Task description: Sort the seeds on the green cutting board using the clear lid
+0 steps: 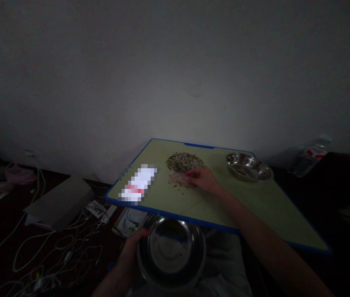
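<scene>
My left hand (130, 249) is closed round the left rim of a steel bowl (171, 251), below the near edge of the table. The bowl is tilted, and its shiny inside faces me. On the pale green tabletop (221, 202), my right hand (204, 180) is closed with fingertips on a thin, see-through pinkish piece (179, 180), perhaps plastic; its exact kind I cannot make out. Just beyond it spreads a heap of small dark and pale grains (184, 161). A few dark grains lie scattered on the near side of the pinkish piece.
A second steel bowl (249, 167) stands at the table's right back. A bright, blurred-out phone-like screen (138, 184) lies at left. Tangled cables (66, 251) and a grey box (60, 202) are on the floor. A plastic bottle (311, 156) stands at far right, before a wall (175, 74).
</scene>
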`<state>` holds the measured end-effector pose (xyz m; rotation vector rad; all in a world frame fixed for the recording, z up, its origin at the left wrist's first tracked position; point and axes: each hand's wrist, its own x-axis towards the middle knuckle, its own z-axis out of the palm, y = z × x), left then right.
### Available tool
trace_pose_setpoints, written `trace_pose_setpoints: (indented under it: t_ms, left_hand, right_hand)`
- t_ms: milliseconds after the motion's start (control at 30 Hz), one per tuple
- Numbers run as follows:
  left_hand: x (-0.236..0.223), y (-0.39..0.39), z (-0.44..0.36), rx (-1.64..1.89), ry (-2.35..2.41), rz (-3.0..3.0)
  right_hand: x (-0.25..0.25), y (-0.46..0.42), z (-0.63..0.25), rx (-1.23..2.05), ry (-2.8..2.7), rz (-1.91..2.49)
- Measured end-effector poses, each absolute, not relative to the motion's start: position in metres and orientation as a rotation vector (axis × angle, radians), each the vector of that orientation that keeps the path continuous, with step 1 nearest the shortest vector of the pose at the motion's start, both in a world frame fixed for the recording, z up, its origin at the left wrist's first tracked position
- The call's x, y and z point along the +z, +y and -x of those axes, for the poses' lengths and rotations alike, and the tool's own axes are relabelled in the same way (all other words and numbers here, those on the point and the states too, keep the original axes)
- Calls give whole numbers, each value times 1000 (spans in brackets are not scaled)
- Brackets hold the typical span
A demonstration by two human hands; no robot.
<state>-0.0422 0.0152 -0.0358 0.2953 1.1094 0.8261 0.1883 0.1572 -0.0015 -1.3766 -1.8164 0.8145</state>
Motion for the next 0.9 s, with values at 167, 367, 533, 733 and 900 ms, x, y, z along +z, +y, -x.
trace_pose_setpoints:
  t_ms: [167, 367, 533, 733, 900]
  left_hand:
    - [-29, 15, 41, 802, 1116, -234]
    - [-38, 16, 43, 807, 1109, -265]
    - [-37, 16, 42, 809, 1084, -274]
    - [-33, 16, 41, 803, 1099, -274]
    - [-40, 16, 43, 792, 1066, -273]
  right_hand:
    - [-3, 157, -188, 852, -1798, 1379]
    - [-1, 155, -188, 755, -1859, 1380]
    - [1, 153, -187, 814, -1855, 1374]
    - [-2, 153, -187, 799, -1872, 1365]
    - [-3, 154, -188, 830, -1811, 1383]
